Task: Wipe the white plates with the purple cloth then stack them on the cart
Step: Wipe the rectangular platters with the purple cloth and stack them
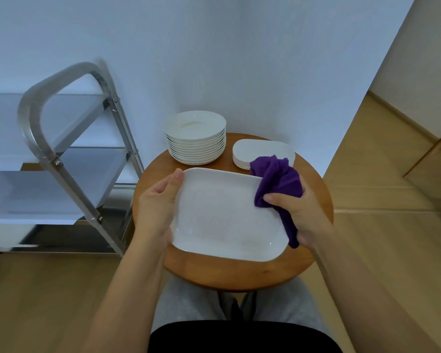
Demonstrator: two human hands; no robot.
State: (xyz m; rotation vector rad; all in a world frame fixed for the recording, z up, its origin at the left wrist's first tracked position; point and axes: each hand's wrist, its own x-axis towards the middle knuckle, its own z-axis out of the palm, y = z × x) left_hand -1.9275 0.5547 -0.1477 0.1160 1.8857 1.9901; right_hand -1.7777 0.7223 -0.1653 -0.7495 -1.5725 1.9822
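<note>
A large white rectangular plate (222, 215) hangs over the round wooden table (239, 273). My left hand (158, 207) grips its left edge, thumb on the top rim. My right hand (298, 215) holds a bunched purple cloth (278, 182) against the plate's right edge. Behind the plate stand a stack of several round white plates (195, 138) and, to its right, a lower stack of white rectangular plates (260, 150), partly hidden by the cloth. The metal cart (69, 154) with white shelves stands at the left.
A white wall runs close behind the table. Wooden floor spreads around the table and to the right, where a wooden furniture leg (433, 151) shows at the edge. My knees sit under the table's near edge.
</note>
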